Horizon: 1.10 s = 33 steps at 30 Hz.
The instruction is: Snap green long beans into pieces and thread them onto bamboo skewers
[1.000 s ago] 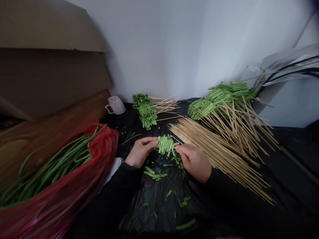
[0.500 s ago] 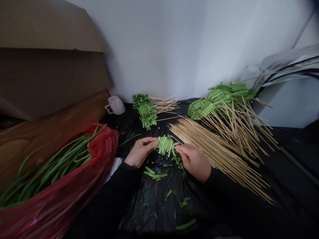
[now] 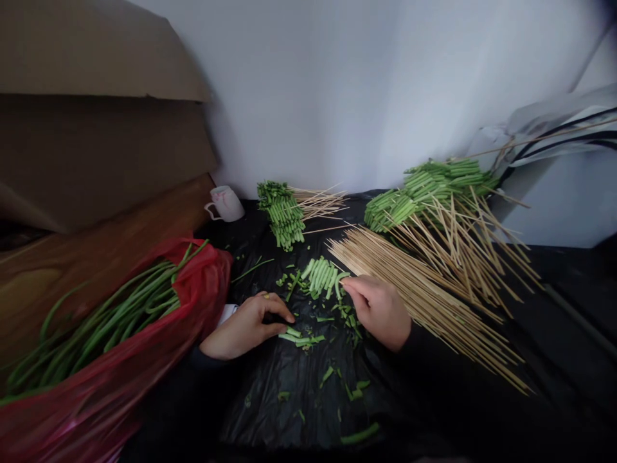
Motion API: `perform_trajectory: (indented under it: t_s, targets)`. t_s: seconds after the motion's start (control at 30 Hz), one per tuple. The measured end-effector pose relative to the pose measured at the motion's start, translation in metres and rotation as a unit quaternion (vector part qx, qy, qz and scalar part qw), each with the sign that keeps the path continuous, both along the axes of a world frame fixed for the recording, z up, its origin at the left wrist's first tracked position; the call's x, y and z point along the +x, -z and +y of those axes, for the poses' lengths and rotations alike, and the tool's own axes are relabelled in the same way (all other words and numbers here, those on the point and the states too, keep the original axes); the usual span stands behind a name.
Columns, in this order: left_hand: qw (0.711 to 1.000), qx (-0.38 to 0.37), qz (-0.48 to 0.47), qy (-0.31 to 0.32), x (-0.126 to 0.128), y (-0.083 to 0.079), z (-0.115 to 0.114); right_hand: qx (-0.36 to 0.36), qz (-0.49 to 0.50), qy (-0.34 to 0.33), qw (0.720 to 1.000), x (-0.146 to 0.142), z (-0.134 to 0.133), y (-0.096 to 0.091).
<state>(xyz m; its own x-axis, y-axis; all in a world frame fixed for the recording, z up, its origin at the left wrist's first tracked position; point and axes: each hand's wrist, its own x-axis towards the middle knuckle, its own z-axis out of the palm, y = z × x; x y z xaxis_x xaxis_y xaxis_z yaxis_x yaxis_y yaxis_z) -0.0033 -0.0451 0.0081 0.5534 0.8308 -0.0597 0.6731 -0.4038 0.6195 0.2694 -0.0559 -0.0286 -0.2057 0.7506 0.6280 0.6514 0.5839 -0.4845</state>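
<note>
Cut green stalk pieces (image 3: 320, 278), possibly long beans, lie side by side in a row on a skewer in the middle of the black plastic sheet (image 3: 270, 411). My right hand (image 3: 380, 310) pinches the right end of this row between thumb and forefinger; most of the skewer there is hidden. Lower left, my left hand (image 3: 253, 325) is open, thumb and forefinger slightly apart. Its fingertips are right beside a few loose cut pieces (image 3: 301, 338); I cannot tell whether they touch.
Bare bamboo skewers (image 3: 424, 302) lie to the right. Behind are a small stack of filled skewers (image 3: 284, 222) and a larger pile (image 3: 434, 186). A red plastic bag (image 3: 205, 289) with long green stalks (image 3: 110, 315), a white mug (image 3: 226, 204) and a cardboard box (image 3: 106, 148) stand left.
My left hand has let go of the left end of the threaded row and moved down and left to the loose pieces. My right hand keeps its pinch almost in place.
</note>
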Motion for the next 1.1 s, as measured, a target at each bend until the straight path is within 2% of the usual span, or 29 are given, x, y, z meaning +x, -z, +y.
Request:
perform_trajectory:
  t_s: [0.13,0.3,0.4,0.53,0.63,0.7,0.77,0.83,0.93,1.1]
  targets:
    - [0.998,0.017,0.061,0.027,0.006,-0.002,-0.001,0.002,-0.004,0.001,1.000,0.000,0.001,0.000]
    - [0.997,0.014,0.064,0.047,0.010,-0.011,0.005,0.007,0.005,0.001,1.000,0.001,0.000,-0.004]
    - [1.000,-0.013,0.018,0.011,0.008,-0.025,0.017,0.017,0.028,0.002,0.999,0.002,-0.001,-0.007]
    - [0.988,-0.018,-0.120,-0.093,0.014,-0.042,0.039,0.034,0.045,0.009,0.998,0.002,-0.002,-0.008]
    - [0.948,-0.039,-0.258,-0.185,0.029,-0.035,0.052,0.032,0.040,0.012,0.999,0.001,-0.002,-0.007]
    - [0.885,-0.118,-0.388,-0.231,0.041,-0.021,0.055,0.025,0.033,0.014,0.999,0.001,-0.002,-0.007]
    - [0.813,-0.215,-0.484,-0.243,0.049,-0.005,0.054,0.018,0.028,0.012,0.999,0.000,-0.003,-0.006]
    - [0.770,-0.269,-0.527,-0.240,0.052,0.006,0.051,0.014,0.023,0.010,1.000,0.000,-0.003,-0.006]
    - [0.753,-0.295,-0.541,-0.232,0.051,0.012,0.047,0.008,0.012,0.009,1.000,0.000,-0.003,-0.004]
    - [0.765,-0.297,-0.535,-0.202,0.052,0.009,0.042,-0.001,0.004,0.010,1.000,-0.001,-0.002,-0.002]
